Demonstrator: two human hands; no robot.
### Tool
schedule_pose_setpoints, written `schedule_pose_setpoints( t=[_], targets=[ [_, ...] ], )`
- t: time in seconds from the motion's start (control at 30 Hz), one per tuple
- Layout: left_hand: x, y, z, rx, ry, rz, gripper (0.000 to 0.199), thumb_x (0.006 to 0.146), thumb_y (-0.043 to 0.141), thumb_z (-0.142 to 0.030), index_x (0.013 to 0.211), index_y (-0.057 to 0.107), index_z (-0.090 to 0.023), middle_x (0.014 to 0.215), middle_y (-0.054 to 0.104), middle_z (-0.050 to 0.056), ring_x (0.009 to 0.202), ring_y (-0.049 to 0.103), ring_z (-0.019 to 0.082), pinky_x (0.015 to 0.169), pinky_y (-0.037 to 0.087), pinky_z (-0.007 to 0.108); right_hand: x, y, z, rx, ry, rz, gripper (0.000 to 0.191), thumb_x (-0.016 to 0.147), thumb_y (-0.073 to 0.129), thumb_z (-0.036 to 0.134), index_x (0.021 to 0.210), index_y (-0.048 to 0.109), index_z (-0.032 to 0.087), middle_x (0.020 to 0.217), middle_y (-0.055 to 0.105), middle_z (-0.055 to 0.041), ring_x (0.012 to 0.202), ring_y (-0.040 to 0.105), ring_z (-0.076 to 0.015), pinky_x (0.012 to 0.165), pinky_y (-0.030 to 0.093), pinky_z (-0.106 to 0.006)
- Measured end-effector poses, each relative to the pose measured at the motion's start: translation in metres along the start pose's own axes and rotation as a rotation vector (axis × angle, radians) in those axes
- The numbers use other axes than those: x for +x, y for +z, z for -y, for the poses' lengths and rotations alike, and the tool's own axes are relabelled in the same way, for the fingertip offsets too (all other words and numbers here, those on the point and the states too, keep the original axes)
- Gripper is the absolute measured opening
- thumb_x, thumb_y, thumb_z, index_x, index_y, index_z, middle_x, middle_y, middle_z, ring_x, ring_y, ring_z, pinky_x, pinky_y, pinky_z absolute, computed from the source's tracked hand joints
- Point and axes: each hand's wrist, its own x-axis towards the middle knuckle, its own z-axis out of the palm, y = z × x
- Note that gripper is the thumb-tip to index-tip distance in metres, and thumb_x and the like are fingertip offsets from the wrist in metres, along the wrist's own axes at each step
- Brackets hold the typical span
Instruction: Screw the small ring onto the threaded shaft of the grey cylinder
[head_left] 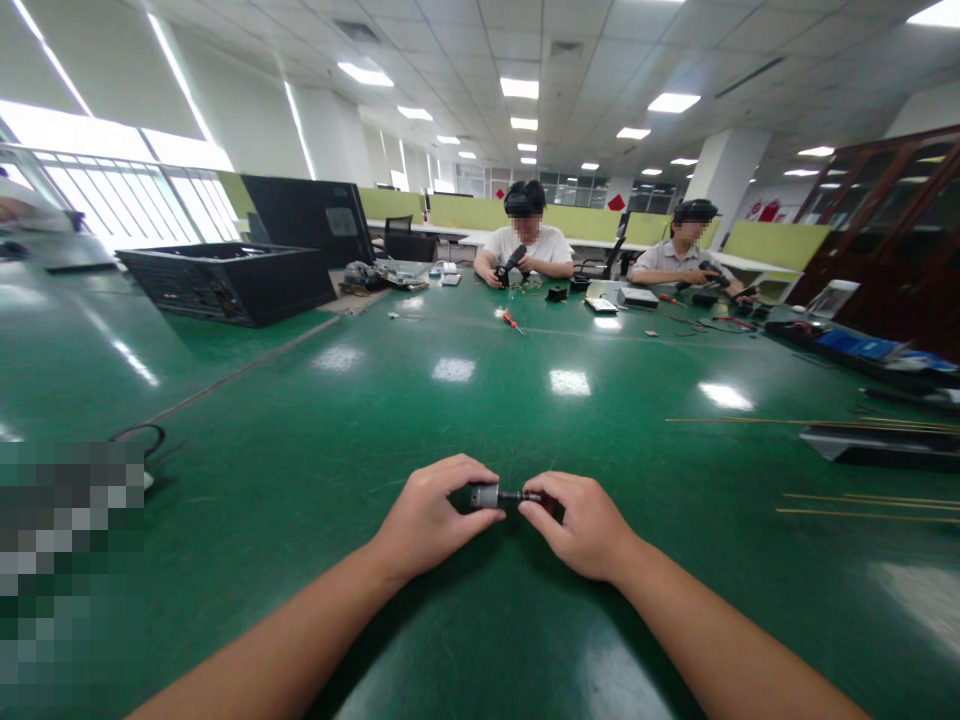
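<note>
Just above the green tabletop [420, 410], my left hand [435, 510] grips a small grey metal cylinder [486, 497] between thumb and fingers. The cylinder looks like a small motor casing and lies roughly level. A dark thin shaft [514, 497] runs from its right end toward my right hand [574, 518]. The thumb and fingertips of that hand are pinched on the shaft's far end. Whether casing and shaft are one piece or two parts, I cannot tell. My fingers hide some of both ends.
An opened black computer case [232, 285] stands back left. Across the table, one person [525, 245] and another [679, 255] handle dark tools. An orange screwdriver [512, 321] lies mid-table. Thin brass-coloured rods [862, 516] and a dark tray [870, 345] are on the right.
</note>
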Motion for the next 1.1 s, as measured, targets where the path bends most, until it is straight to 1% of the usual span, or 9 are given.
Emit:
schedule_pose_setpoints(
  t=[0.53,1.1],
  targets=[
    [0.0004,-0.0005,0.0023,-0.002,-0.008,-0.007,0.025,0.074,0.081,-0.021,0.096,0.070,-0.021,0.092,0.071,0.000,0.085,0.066,0.014,0.079,0.051,0.025,0.0002,-0.0020,0.0009,0.001,0.024,0.012,0.012,0.093,0.058,0.029,0.095,0.067,0.020,0.079,0.066,-0.0010,0.071,0.059,-0.0161,0.068,0.041,-0.027],
    [-0.0004,-0.0006,0.0043,0.004,-0.015,-0.024,0.025,0.073,0.081,-0.021,0.095,0.070,-0.021,0.091,0.071,0.000,0.084,0.066,0.014,0.078,0.051,0.025,-0.0004,-0.0002,-0.0008,-0.022,0.051,-0.026,0.010,0.090,0.060,0.027,0.095,0.067,0.021,0.084,0.069,-0.0012,0.075,0.061,-0.0172,0.073,0.043,-0.028]
  ],
)
